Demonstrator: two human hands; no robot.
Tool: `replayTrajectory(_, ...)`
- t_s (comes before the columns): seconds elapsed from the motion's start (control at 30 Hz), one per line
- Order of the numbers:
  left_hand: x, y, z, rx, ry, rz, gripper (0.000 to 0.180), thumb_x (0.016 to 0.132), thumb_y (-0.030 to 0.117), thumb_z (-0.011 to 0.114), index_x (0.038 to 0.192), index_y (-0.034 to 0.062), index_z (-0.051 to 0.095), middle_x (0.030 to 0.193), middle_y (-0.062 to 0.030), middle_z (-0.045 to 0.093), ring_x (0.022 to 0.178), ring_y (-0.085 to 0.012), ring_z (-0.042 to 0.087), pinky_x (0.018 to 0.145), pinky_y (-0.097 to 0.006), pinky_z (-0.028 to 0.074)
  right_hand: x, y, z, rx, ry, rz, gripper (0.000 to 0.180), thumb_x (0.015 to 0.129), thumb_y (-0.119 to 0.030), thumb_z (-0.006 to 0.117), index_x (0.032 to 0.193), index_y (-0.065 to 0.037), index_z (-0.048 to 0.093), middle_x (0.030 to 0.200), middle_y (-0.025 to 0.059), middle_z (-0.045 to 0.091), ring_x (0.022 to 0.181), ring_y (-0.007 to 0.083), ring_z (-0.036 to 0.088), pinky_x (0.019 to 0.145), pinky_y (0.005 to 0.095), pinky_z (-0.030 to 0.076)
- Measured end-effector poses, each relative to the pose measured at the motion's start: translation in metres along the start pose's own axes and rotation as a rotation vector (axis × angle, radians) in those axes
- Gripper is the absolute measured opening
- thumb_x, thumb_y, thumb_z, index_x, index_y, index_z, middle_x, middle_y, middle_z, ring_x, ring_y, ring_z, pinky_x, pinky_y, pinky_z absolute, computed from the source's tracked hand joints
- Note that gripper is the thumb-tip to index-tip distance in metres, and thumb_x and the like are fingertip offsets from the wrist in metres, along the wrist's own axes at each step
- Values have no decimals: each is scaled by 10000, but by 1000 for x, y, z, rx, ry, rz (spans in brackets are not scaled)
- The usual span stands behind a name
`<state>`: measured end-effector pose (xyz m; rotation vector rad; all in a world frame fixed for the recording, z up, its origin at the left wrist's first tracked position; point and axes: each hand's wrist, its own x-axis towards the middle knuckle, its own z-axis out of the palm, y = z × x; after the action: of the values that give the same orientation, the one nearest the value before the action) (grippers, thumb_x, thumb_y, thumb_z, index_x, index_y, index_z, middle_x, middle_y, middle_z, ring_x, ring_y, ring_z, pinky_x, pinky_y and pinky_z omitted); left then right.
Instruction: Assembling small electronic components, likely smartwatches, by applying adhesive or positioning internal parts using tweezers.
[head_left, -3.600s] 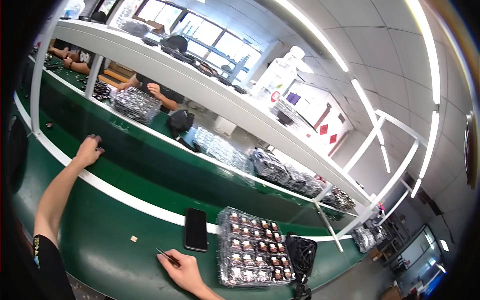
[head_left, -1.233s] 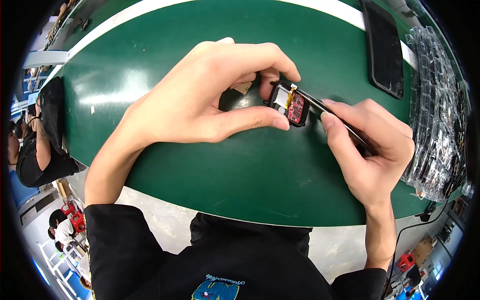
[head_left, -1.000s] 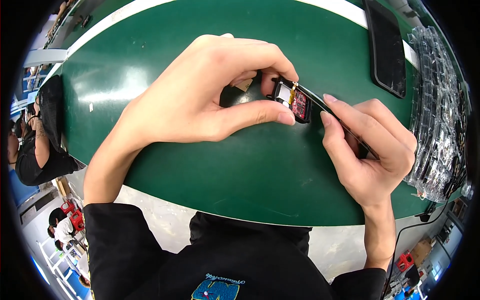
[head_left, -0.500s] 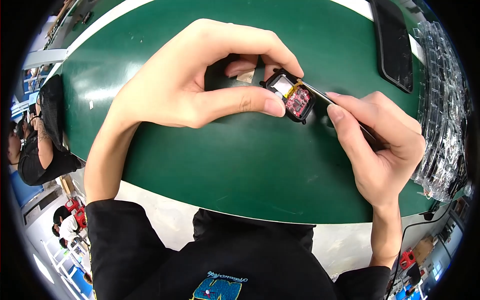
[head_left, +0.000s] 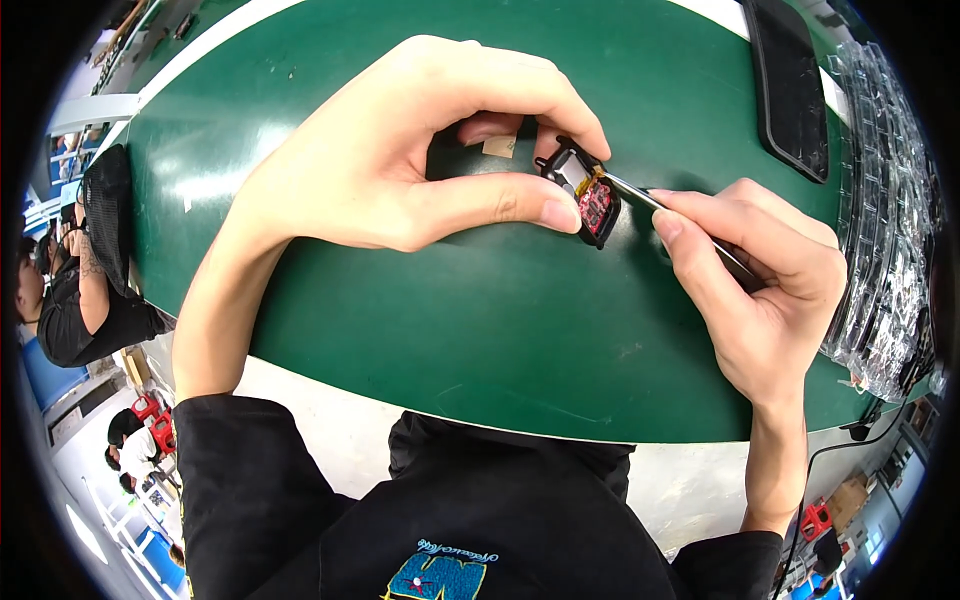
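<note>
My left hand (head_left: 400,160) arches over the middle of the frame, its fingers (head_left: 520,205) closed on a small black device (head_left: 582,185): the thumb presses its lower-left side, the forefinger curls over its top edge, and a third fingertip shows in the hollow behind. The device sits just right of centre in the upper half, tilted, its open face showing a pale block and a red circuit board. I cannot tell whether it touches the table.

My right hand (head_left: 765,285) comes in from the lower right, its fingers (head_left: 690,255) pinched shut around thin metal tweezers (head_left: 680,225). Their tip reaches up and left to the device's right edge, beside the red board.

Under the arch of my left hand a small tan scrap (head_left: 499,146) lies on the green table (head_left: 450,330). A dark phone (head_left: 790,85) lies face up at the upper right, and clear plastic trays (head_left: 890,210) are stacked along the right rim. At the far left edge another person in black sits.
</note>
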<state>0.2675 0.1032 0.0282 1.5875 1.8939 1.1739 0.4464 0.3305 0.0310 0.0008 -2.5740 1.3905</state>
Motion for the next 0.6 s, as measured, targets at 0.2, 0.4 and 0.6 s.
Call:
replayTrajectory(0.2,0,1,1,37,-8,-25,468,775,163,945,1204,31,812,944,-60,733,734,-149,512,672,-311,406,1,-2,0,-15,-4,12,171,925,65,794,1083,41,855,742,11,675,606,26,515,539,222,317)
replayTrajectory(0.4,2,5,0,41,-17,-46,456,783,195,951,1190,43,813,958,-57,748,751,-160,547,683,-316,418,0,-1,1,-18,4,-16,171,910,67,801,1069,39,855,721,11,658,601,36,517,539,233,319)
replayTrajectory(0.6,1,2,1,52,-30,0,407,801,219,942,1149,50,816,986,-60,784,793,-179,616,692,-324,440,0,2,6,4,38,-36,175,886,79,813,1050,37,857,699,10,640,586,47,511,532,242,321)
